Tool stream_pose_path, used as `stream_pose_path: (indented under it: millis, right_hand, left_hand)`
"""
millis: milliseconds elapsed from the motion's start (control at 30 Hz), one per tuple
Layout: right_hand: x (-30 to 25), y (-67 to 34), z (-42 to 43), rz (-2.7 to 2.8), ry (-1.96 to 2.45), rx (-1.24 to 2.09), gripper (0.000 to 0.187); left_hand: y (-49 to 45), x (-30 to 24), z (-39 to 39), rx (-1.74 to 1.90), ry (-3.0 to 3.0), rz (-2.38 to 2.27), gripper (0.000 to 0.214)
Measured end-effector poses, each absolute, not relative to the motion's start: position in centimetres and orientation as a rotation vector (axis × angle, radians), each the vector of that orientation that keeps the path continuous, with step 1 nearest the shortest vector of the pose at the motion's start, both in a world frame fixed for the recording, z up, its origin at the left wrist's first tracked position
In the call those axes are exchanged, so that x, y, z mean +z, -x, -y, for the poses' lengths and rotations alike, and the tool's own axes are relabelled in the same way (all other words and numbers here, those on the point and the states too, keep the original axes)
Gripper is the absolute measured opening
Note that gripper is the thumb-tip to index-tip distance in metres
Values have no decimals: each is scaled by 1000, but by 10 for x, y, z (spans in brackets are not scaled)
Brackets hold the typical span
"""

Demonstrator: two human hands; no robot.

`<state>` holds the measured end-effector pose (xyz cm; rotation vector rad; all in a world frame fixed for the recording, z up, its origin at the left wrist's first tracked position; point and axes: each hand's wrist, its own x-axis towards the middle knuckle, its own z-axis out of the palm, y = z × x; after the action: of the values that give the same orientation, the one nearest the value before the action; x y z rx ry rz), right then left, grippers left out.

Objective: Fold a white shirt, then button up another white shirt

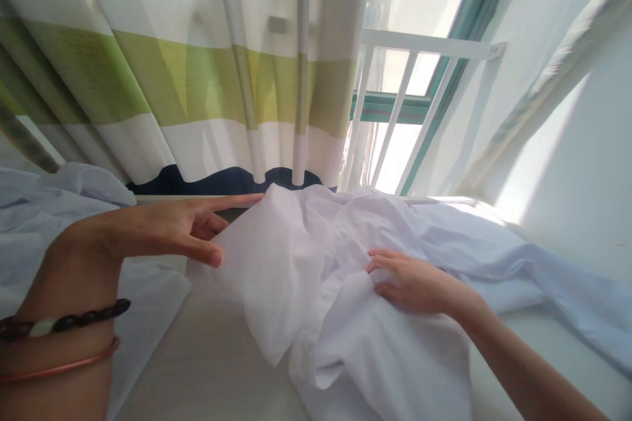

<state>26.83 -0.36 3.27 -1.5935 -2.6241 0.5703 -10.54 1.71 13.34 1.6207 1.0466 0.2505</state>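
Note:
A rumpled white cloth (296,263) lies heaped in folds across the pale surface, with a long stretch trailing to the right. My left hand (182,227) is beside its raised left side, index finger and thumb stretched out and the other fingers bent. The index fingertip reaches the cloth's upper edge, and nothing is gripped there. Over the middle of the heap, my right hand (415,283) has its fingers and thumb closed around a fold, the fingertips partly sunk in the fabric. A dark bead bracelet and a copper-coloured bangle circle my left wrist.
More white fabric (148,283) lies at the left. Beyond the surface hangs a white, green and dark blue curtain (197,79). White railing bars (395,118) stand before a green-framed window (459,33). A pale wall (582,177) rises at the right.

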Motion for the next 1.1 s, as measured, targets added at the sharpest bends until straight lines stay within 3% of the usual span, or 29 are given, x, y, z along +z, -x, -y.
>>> stream_pose_path:
  millis: [67,133,267,333,400,500,567,767,933,1100]
  right_hand:
    - [40,-283,4,2589,1671,575,24]
    - [49,-291,8,2561,1726,612,24]
    - [59,-272,26,2477,1595,609,55]
    - [59,-249,35,2455,1463,628,71]
    - [55,-224,41,2416,1364,714,71]
    - [44,-199,39,2262,1244,832,41]
    - [37,-194,33,2152,1191,891,31]
    - [27,-204,22,1967,1080,1165,29]
    - [23,-200,25,1958,1069,1167,32]
    - [28,-203,18,1653,938,1271,31]
  left_hand:
    - [110,137,-11,251,-1645,-1128,96]
    - [104,135,-8,275,-1690,-1120,87]
    - [68,116,-14,495,-1760,-941,40]
    - [47,103,-19,638,-1791,-874,27]
    - [30,92,-21,687,-1801,-799,32]
    - [16,82,-20,649,-1815,-698,31]
    - [13,80,-19,613,-1838,-668,29]
    - [13,78,-18,529,-1873,-674,25]
    - [11,79,-16,431,-1915,-720,20]
    - [9,82,-12,297,-1965,-831,50]
